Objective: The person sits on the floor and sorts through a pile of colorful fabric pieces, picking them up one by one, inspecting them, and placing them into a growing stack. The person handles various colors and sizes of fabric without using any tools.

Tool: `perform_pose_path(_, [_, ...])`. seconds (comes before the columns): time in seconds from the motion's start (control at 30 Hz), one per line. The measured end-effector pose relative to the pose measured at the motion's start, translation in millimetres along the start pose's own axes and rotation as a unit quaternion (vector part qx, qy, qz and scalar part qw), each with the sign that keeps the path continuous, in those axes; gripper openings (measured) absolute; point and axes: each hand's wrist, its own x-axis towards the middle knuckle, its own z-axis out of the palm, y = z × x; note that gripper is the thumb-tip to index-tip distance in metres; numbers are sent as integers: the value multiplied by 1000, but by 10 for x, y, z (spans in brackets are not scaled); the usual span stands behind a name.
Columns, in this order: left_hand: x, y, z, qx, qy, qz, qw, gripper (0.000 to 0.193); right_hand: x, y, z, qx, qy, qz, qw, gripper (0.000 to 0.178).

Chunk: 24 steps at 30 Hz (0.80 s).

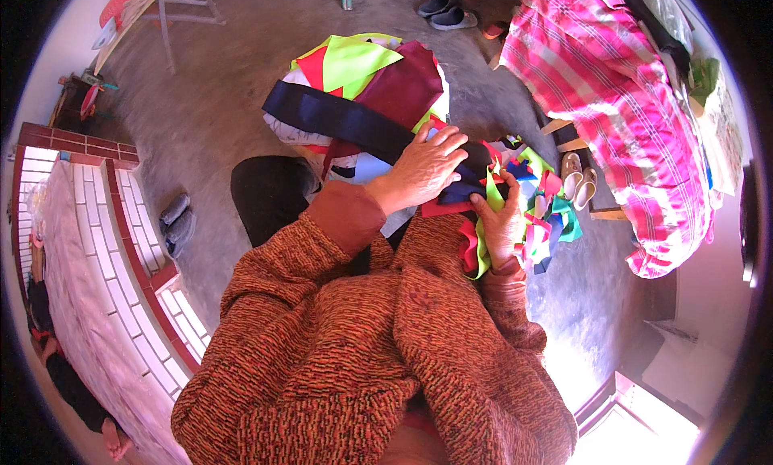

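A long dark navy strip of cloth (326, 115) runs from a heap of fabric pieces toward my lap. My left hand (427, 167) lies over the strip, palm down, its fingers stretched out. At the strip's near end, my right hand (501, 223) is closed with thumb and fingers around the gathered cloth. Lime green and red scraps hang about that hand. Beside it is a pile of small multicoloured cloth scraps (543, 215). The fabric heap shows a lime green piece (366, 56) and a maroon piece (409, 86). My left palm hides part of the strip.
To the right, a pink plaid cloth (596, 103) covers furniture, with beige shoes (578, 181) beside it. Dark shoes (448, 16) stand at the back. Grey slippers (179, 225) lie left, near a white-tiled, red-edged platform (109, 248). A table leg (165, 30) stands at far left.
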Motion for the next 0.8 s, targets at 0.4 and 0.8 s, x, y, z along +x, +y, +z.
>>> perform_pose_path(0.4, [-27, -169, 73, -171, 57, -66, 981, 11, 33, 309, -2, 147, -51, 72, 985, 51])
perform_pose_path(0.8, [47, 18, 62, -218, -135, -82, 963, 44, 2, 212, -71, -22, -28, -37, 999, 52])
